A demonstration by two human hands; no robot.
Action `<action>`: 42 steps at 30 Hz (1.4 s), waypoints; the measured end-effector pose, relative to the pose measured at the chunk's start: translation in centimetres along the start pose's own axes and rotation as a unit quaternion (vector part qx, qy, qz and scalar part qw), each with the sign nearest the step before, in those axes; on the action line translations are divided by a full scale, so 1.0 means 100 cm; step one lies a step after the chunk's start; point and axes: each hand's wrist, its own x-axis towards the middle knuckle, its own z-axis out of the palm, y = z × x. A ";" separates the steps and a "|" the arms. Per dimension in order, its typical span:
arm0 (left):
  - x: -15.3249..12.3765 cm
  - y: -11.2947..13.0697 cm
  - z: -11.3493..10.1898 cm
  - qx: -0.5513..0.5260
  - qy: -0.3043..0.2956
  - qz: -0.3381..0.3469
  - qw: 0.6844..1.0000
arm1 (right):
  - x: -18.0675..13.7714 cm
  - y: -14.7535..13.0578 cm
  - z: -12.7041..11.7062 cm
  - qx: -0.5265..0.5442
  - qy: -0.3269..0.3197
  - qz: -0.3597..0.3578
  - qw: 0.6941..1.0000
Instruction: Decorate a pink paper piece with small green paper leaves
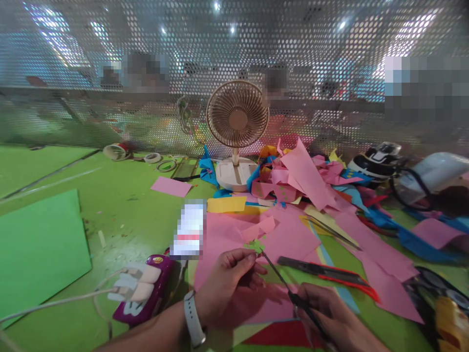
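My left hand (229,288) pinches a small green paper cut-out (255,245) between thumb and fingertips, above a pink sheet (286,234). A white watch strap (194,320) circles that wrist. My right hand (333,320) is closed round the handles of thin black scissors (278,276), whose blades reach up to the green cut-out. Both hands hover low over the green table (120,215) at its near edge.
A small beige desk fan (237,132) stands mid-table before a perforated metal screen. Heaped pink, blue and yellow paper scraps (311,181) lie right of it. A red-black utility knife (326,274) lies near my right hand. A purple device (146,288) with white plugs and a green sheet (36,244) sit left.
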 end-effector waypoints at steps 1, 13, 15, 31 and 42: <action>0.000 0.000 0.000 0.004 0.000 -0.001 1.000 | 0.000 -0.001 0.000 0.000 0.001 -0.001 1.000; 0.001 0.000 -0.001 -0.001 -0.013 -0.008 1.000 | 0.003 -0.003 0.000 0.000 -0.002 0.005 1.000; 0.001 0.000 -0.001 0.001 -0.016 -0.009 1.000 | 0.003 -0.003 0.001 0.004 -0.001 0.007 1.000; 0.002 -0.001 -0.003 0.004 -0.013 -0.015 1.000 | 0.005 -0.004 0.000 -0.010 0.011 0.023 1.000; 0.002 0.000 -0.002 0.001 -0.009 -0.015 1.000 | 0.003 -0.003 0.000 -0.013 0.006 0.004 1.000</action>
